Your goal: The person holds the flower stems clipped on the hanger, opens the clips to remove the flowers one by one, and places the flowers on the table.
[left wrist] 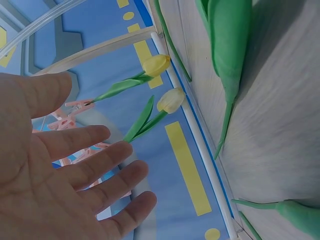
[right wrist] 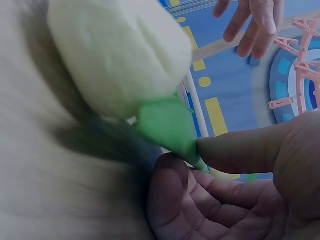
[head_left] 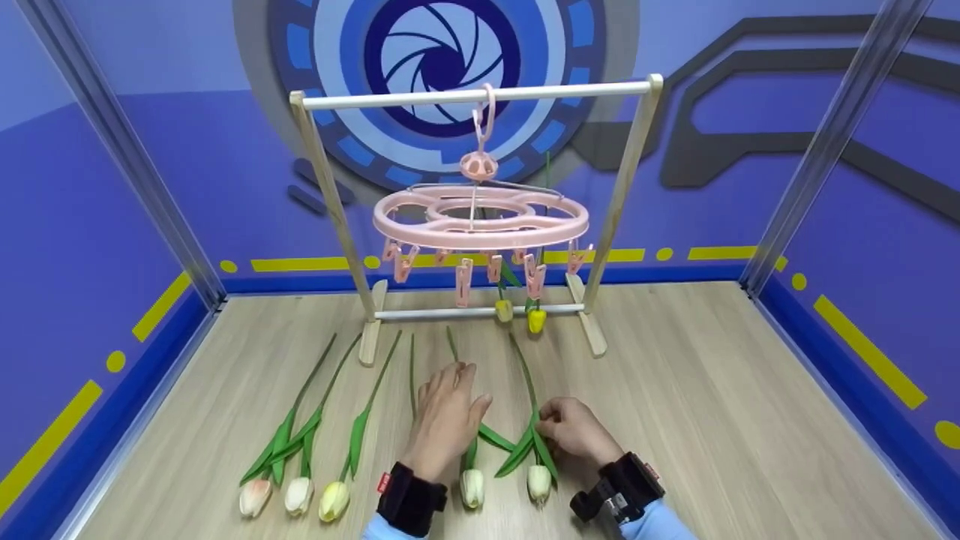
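At the front right of the row, my right hand pinches the green stem part of a white tulip between thumb and fingers. Its pale bloom looms large in the right wrist view, just above the tabletop. My left hand hovers palm down with fingers spread, overlapping another white tulip and hiding part of its stem. Nothing is in that palm in the left wrist view. A pale yellow tulip and a bright yellow tulip hang bloom down from the pink clip hanger.
Left of my hands lie a pinkish tulip, a white tulip and a yellow-white tulip, stems pointing away. The hanger hooks over a wooden rack's top bar, and the rack's feet stand on the table. Blue panels enclose the table.
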Demonstrator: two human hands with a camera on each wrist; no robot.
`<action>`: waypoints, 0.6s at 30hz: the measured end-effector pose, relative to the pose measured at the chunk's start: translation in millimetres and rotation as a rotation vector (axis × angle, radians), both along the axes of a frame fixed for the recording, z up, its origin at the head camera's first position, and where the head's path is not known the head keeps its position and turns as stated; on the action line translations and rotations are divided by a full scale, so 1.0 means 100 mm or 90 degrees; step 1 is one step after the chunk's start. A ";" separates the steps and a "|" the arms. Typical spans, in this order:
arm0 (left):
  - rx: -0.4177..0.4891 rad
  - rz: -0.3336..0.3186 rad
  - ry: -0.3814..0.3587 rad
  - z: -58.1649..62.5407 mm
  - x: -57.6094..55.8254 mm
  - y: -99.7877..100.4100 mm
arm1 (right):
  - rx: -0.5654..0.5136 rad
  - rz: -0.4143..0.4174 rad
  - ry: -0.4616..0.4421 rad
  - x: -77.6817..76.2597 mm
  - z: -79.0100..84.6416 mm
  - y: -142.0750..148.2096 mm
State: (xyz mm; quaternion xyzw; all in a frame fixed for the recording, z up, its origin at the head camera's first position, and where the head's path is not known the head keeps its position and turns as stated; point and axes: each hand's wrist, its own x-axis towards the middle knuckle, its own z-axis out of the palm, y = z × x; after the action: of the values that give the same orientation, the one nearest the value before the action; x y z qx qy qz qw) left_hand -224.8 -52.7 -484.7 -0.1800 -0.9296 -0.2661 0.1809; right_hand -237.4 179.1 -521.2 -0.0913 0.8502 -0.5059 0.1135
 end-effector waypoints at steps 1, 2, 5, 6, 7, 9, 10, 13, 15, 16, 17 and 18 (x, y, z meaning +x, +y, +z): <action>0.002 0.001 0.002 0.00 0.00 0.00 | 0.006 -0.004 -0.002 0.00 0.00 0.00; 0.003 0.001 0.004 0.00 0.00 0.00 | 0.011 -0.007 -0.003 0.00 0.00 0.00; 0.008 0.002 0.011 0.00 0.01 0.01 | 0.024 -0.015 -0.005 0.01 0.00 -0.01; 0.010 0.001 0.013 0.00 0.01 0.01 | 0.028 -0.017 -0.004 0.01 0.00 -0.01; 0.011 0.001 0.016 0.00 0.01 0.01 | 0.029 -0.018 -0.004 0.01 0.00 -0.01; 0.012 0.000 0.015 0.01 0.01 0.01 | 0.034 -0.018 -0.002 0.01 0.01 0.00; 0.011 0.000 0.014 0.01 0.01 0.01 | 0.036 -0.018 -0.004 0.01 0.01 0.00; 0.008 -0.001 0.010 0.00 0.01 0.00 | 0.039 -0.025 -0.016 0.01 0.02 0.01; 0.006 -0.001 0.009 0.00 0.01 -0.01 | 0.040 -0.029 -0.026 0.01 0.02 0.02; 0.006 -0.002 0.010 0.00 0.01 -0.01 | 0.040 -0.033 -0.031 0.00 0.03 0.02; 0.007 -0.002 0.010 0.00 0.01 -0.01 | 0.041 -0.035 -0.033 0.00 0.03 0.03; 0.007 -0.003 0.010 0.00 0.01 -0.01 | 0.042 -0.035 -0.034 0.00 0.03 0.03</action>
State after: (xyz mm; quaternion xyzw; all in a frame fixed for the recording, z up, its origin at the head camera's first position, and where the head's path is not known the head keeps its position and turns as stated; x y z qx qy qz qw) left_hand -224.0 -54.1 -485.0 -0.1831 -0.9262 -0.2703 0.1887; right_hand -237.3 181.9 -518.2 -0.0507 0.8654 -0.4826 0.1252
